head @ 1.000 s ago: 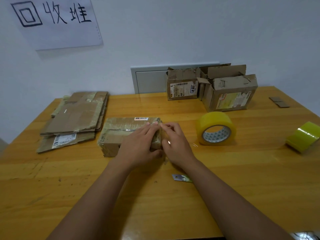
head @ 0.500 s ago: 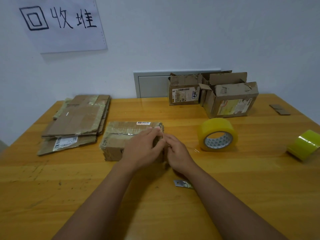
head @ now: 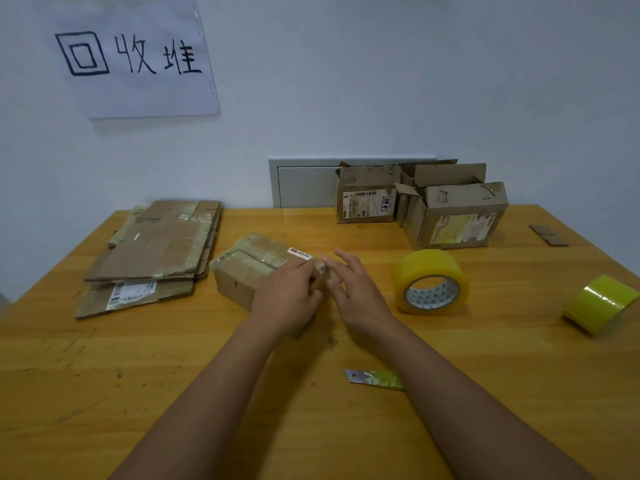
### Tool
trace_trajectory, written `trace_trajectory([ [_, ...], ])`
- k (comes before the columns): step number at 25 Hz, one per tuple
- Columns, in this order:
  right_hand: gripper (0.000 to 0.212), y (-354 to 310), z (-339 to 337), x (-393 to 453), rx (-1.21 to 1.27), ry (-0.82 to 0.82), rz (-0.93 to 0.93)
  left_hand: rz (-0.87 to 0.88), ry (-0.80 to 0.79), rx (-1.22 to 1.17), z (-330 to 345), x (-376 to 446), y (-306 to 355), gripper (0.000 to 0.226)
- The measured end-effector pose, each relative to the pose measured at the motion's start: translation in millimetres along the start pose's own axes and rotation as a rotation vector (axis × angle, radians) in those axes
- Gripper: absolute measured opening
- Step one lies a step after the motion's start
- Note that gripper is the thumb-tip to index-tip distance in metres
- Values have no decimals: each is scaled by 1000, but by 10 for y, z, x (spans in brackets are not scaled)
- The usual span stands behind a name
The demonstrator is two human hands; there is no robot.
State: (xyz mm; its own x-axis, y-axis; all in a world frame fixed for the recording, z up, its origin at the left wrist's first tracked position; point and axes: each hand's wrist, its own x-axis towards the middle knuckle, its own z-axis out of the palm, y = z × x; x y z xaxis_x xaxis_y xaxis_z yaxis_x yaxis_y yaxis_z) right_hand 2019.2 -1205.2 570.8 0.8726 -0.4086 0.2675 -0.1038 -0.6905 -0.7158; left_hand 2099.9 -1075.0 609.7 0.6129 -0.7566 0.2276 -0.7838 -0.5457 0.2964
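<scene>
Wooden and orange-yellow, the desk point(head: 138, 375) runs under both hands and carries everything else. High on the wall, far beyond the left hand point(head: 287, 299) and to its left, hangs a white paper sheet point(head: 138, 95) with black handwritten characters. Flattened cardboard point(head: 156, 251) lies stacked to the left of that hand and a little farther from the person, with a printed label on its lowest piece. Beyond the right hand point(head: 360, 292), against the wall, stand two open cartons point(head: 453, 216), flaps up and torn, touching each other. A grey wall panel point(head: 304, 185) shows behind them.

The small box point(head: 249, 265), brown and wrapped in clear tape, sits on the desk under and just ahead of the left hand, turned at an angle, with a white sticker on top near the fingertips. The left hand grasps the box's right end, fingers curled over its top edge. The right hand is released, fingers straight and spread just beside that same end; I cannot tell whether they touch the cardboard.

A yellow tape roll point(head: 429, 271) sits just right of the right hand, near but apart, its hole facing the person. A second roll point(head: 599, 303), greener, lies farther right, well apart. A short blade point(head: 356, 375) with a green end lies beside the right forearm, nearer the person than the hand. Cardboard scraps point(head: 549, 234) lie far to the right, beyond the second roll.
</scene>
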Motion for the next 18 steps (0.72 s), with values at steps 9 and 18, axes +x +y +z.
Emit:
trace_trajectory([
  [9,30,-61,-83,193,-306,-65,-165,-53,239,74,211,-135,-88,27],
  [18,28,-139,-157,239,-486,-91,-234,19,271,41,214,-151,-179,22],
])
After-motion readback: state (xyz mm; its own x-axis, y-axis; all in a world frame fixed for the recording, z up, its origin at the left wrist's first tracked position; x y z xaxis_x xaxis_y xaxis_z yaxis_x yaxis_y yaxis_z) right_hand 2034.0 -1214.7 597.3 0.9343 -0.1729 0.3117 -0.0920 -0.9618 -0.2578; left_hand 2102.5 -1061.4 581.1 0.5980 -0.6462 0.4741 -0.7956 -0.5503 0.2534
